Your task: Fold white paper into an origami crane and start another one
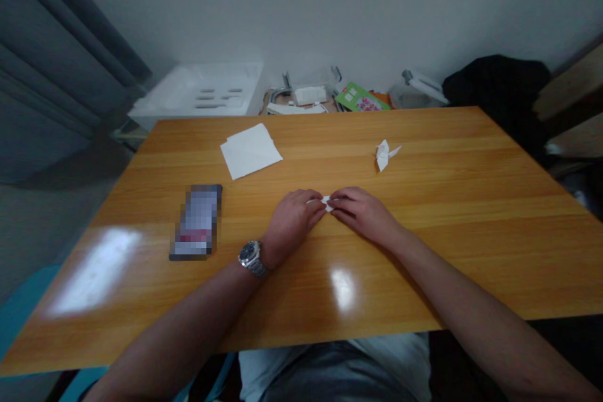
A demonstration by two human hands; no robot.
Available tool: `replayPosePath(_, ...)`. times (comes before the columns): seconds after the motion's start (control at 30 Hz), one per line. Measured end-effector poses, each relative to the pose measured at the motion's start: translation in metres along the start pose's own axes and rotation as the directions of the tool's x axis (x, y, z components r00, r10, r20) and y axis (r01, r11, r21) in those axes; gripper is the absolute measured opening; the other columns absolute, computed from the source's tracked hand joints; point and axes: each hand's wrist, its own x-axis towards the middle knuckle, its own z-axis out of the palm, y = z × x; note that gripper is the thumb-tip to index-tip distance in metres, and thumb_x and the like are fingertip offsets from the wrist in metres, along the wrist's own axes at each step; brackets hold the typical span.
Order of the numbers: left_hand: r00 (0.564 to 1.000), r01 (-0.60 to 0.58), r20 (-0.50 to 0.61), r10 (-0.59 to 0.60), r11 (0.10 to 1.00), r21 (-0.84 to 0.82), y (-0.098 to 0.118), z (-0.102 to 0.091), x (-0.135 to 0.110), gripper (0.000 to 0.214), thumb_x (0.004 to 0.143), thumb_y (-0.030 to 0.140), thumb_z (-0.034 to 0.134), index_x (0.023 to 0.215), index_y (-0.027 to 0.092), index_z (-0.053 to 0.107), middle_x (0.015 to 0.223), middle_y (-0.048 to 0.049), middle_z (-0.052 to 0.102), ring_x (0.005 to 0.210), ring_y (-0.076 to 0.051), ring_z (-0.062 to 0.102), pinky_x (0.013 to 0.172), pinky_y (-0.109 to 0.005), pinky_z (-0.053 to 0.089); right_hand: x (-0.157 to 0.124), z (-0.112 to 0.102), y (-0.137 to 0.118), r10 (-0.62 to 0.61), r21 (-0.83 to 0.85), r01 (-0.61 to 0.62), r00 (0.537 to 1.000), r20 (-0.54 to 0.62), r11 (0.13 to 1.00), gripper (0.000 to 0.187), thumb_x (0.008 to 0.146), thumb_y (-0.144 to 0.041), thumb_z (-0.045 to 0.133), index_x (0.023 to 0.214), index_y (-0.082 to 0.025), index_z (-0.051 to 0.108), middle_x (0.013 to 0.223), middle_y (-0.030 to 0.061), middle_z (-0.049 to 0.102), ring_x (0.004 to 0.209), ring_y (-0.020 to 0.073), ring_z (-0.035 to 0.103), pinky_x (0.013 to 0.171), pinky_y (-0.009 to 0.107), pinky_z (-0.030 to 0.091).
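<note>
A small piece of folded white paper [326, 202] is held at the middle of the wooden table [471, 251], most of it hidden by fingers. My left hand [294, 217], with a metal watch [253, 257] on its wrist, pinches the paper's left side. On the right side, the fingers of my right hand [360, 210] are closed on the same paper. Beyond my right hand stands a white origami crane [384, 154], apart from both hands. White paper sheets [251, 151] lie stacked toward the far left.
A phone [196, 223] with a blurred screen lies left of my left arm. Behind the table's far edge are a white plastic tray [221, 88], a green booklet [360, 98] and a clear container [419, 91]. Black cloth [499, 85] sits at the back right.
</note>
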Motion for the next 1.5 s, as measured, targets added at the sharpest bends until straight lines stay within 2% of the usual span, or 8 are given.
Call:
replayPosePath(0.3,0.995,0.079,-0.05,-0.087,0.985,-0.151,-0.001,0.004,0.002,0.013,0.099,0.027,0.063,0.099,0.02,0.074,0.109,-0.0055,0.072,0.099,-0.022,0.066,0.091,-0.037,0.053,0.003,0.002,-0.004,0.088,0.1,-0.082,0.994,-0.061,0.992,0.013,0.1,-0.028,0.062,0.098,-0.023,0.074,0.109,0.0091,0.072,0.104,0.0245,0.066,0.092,0.041,0.053)
replayPosePath(0.6,0.984,0.142,-0.075,-0.163,0.963,-0.228,-0.003,0.008,0.006,0.01,0.097,0.023,0.063,0.094,0.019,0.072,0.103,-0.0069,0.072,0.098,-0.022,0.067,0.093,-0.037,0.053,0.009,0.004,-0.006,0.177,0.16,-0.163,0.981,-0.077,0.973,0.012,0.099,-0.023,0.061,0.093,-0.02,0.07,0.101,0.0093,0.071,0.099,0.024,0.065,0.09,0.039,0.05)
replayPosePath(0.87,0.972,0.187,-0.081,-0.219,0.939,-0.289,-0.007,0.012,0.008,0.006,0.095,0.022,0.066,0.098,0.018,0.07,0.1,-0.005,0.072,0.094,-0.021,0.066,0.09,-0.035,0.053,0.013,0.004,-0.004,0.271,0.234,-0.246,0.959,-0.082,0.941,0.007,0.093,-0.018,0.068,0.089,-0.02,0.072,0.095,0.0065,0.071,0.092,0.022,0.065,0.084,0.036,0.05)
replayPosePath(1.07,0.985,0.133,-0.072,-0.159,0.951,-0.279,-0.009,0.011,0.007,0.009,0.097,0.022,0.065,0.102,0.02,0.072,0.103,-0.0041,0.073,0.098,-0.02,0.066,0.093,-0.035,0.052,0.015,0.004,-0.003,0.299,0.263,-0.269,0.951,-0.08,0.926,0.005,0.092,-0.017,0.069,0.09,-0.021,0.073,0.093,0.0057,0.071,0.089,0.0219,0.065,0.081,0.035,0.05)
replayPosePath(1.2,0.995,0.081,-0.043,-0.089,0.984,-0.16,-0.008,0.006,0.006,0.013,0.1,0.024,0.061,0.102,0.02,0.073,0.106,-0.0051,0.072,0.099,-0.021,0.066,0.091,-0.035,0.052,0.016,0.004,-0.002,0.305,0.25,-0.277,0.949,-0.081,0.928,0.006,0.09,-0.015,0.07,0.089,-0.02,0.073,0.092,0.0055,0.071,0.089,0.0219,0.065,0.08,0.035,0.049)
replayPosePath(1.37,0.999,-0.042,0.028,0.043,0.998,-0.043,-0.01,0.001,0.006,0.019,0.103,0.025,0.057,0.11,0.019,0.073,0.113,-0.0067,0.072,0.102,-0.022,0.066,0.092,-0.035,0.053,0.016,0.006,-0.001,0.288,0.232,-0.259,0.953,-0.098,0.937,0.006,0.091,-0.016,0.07,0.087,-0.02,0.072,0.09,0.0052,0.071,0.088,0.0219,0.065,0.079,0.035,0.049)
replayPosePath(1.5,0.997,-0.06,0.044,0.06,0.998,0.008,-0.011,0.0,0.005,0.021,0.104,0.026,0.054,0.11,0.018,0.073,0.114,-0.0067,0.072,0.101,-0.022,0.066,0.091,-0.036,0.053,0.015,0.005,-0.001,0.246,0.205,-0.221,0.964,-0.104,0.953,0.006,0.092,-0.017,0.07,0.088,-0.021,0.072,0.092,0.0057,0.071,0.089,0.0224,0.065,0.08,0.036,0.05)
